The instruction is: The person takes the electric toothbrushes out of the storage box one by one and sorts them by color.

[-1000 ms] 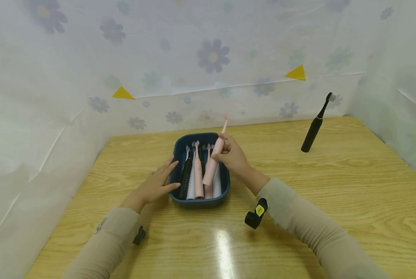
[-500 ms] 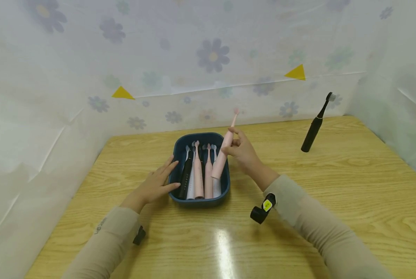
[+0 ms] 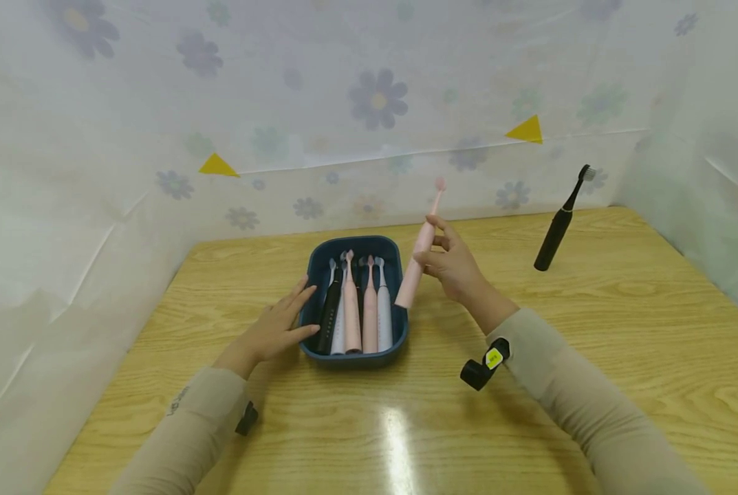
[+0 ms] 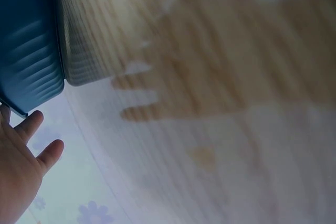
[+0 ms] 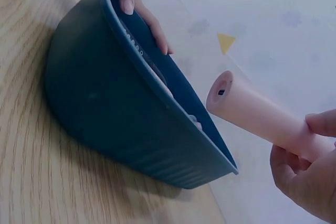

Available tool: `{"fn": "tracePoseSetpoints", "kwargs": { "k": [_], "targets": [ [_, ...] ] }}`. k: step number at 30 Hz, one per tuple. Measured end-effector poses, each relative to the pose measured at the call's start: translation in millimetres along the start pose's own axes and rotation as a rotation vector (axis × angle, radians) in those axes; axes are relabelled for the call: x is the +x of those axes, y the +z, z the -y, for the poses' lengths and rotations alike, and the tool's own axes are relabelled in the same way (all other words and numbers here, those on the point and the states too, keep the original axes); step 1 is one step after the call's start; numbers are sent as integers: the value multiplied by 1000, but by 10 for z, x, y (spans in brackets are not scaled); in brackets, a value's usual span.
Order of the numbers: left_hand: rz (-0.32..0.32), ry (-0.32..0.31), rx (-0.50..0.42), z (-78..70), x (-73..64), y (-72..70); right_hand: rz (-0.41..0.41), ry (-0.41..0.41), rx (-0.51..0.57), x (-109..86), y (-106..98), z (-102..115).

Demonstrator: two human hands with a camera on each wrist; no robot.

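Note:
My right hand (image 3: 457,267) pinches a pink electric toothbrush (image 3: 417,265) by its handle, brush head up and tilted to the right. Its lower end overlaps the right rim of the dark blue bin (image 3: 355,361) in the head view. In the right wrist view the flat base of the pink toothbrush (image 5: 252,109) faces the camera, above the bin's edge. My left hand (image 3: 276,330) rests on the bin's left rim with fingers spread and straight. Inside the bin lie several electric toothbrushes: a black one (image 3: 330,313), pink ones (image 3: 351,309) and white ones (image 3: 384,320).
A black electric toothbrush (image 3: 553,237) stands upright on the wooden table (image 3: 591,330) at the right. Behind the table hangs a flowered white sheet (image 3: 319,103) with yellow triangles. Black wrist cameras (image 3: 476,375) sit at both sleeves.
My right hand has carried the pink toothbrush up and to the right, from over the bin's middle to its right rim. The left hand has stayed in place.

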State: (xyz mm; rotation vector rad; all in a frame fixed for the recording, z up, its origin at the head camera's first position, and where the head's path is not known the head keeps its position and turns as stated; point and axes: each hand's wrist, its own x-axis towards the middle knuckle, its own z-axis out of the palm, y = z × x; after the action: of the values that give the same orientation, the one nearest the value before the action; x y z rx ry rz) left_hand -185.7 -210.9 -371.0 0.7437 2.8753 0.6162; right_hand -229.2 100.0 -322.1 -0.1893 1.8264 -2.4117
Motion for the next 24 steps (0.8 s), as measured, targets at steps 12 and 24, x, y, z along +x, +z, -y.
{"fn": "tracePoseSetpoints", "kwargs": {
  "k": [12,24],
  "targets": [
    [-5,2,-6,5,17,6,7,-63,-145,-68,-261,17],
    [-7,1,-7,-4,8,2,-51,-127,-174,-77,-600,27]
  ]
}}
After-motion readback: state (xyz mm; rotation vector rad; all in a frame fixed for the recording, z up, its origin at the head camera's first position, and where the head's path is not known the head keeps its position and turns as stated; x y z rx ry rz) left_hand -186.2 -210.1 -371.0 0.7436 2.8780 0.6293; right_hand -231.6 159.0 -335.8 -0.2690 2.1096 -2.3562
